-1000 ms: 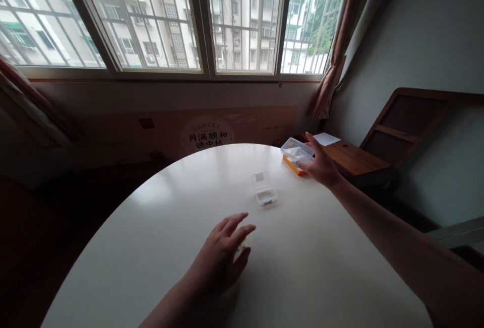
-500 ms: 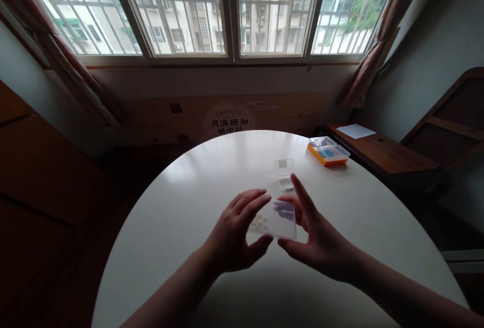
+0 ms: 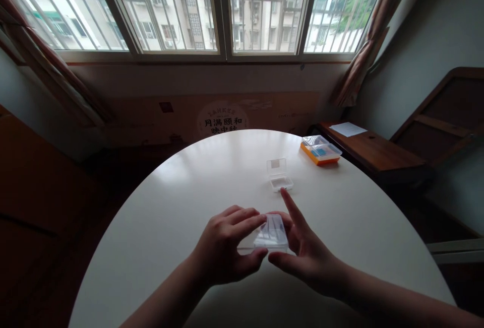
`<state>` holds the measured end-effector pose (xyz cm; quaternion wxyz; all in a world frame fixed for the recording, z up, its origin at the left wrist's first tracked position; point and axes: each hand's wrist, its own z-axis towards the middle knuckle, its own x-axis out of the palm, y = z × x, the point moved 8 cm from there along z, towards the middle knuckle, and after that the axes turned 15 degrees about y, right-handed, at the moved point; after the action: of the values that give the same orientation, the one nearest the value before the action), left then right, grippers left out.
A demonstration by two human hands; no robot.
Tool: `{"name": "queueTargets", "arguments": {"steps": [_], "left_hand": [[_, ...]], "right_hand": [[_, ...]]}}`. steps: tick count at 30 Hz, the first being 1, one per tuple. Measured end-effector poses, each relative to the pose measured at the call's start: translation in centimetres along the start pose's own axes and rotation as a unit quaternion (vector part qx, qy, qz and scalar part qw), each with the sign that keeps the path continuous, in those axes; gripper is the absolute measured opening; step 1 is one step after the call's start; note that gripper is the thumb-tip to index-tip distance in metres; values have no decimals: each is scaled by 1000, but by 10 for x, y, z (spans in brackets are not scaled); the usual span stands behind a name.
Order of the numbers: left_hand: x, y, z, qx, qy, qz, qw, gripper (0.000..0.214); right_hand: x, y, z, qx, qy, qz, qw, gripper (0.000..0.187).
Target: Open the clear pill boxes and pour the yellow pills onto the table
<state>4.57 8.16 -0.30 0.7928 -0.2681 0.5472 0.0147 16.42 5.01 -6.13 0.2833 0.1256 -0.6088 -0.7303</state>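
A clear plastic box [image 3: 273, 235] sits between my two hands, low over the near part of the white round table. My left hand [image 3: 230, 242] curves around its left side, fingers along the far edge and thumb at the near edge. On the other side, my right hand [image 3: 304, 247] holds the box's right end between thumb and curled fingers, with its index finger pointing up and away. My left fingers hide part of the box, and its contents cannot be made out. Beyond the right fingertip lies a small clear case [image 3: 282, 183] with its lid raised.
An orange box with clear lids [image 3: 320, 151] rests near the table's [image 3: 181, 207] far right edge. Behind it, a sheet of paper [image 3: 348, 129] lies on a brown wooden desk [image 3: 378, 149]. A barred window with curtains [image 3: 359, 71] fills the back.
Both hands and the clear box have come slightly lower and nearer. The upright clear panel seen before now lies flatter, and the pale pieces by my left fingers are out of sight.
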Motion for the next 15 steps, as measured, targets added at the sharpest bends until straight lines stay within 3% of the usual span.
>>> {"name": "queueTargets", "arguments": {"steps": [15], "left_hand": [[-2,-1,3,-67,18,-4,998,34]], "right_hand": [[-2,-2,2,33,11,80,996,101]]}}
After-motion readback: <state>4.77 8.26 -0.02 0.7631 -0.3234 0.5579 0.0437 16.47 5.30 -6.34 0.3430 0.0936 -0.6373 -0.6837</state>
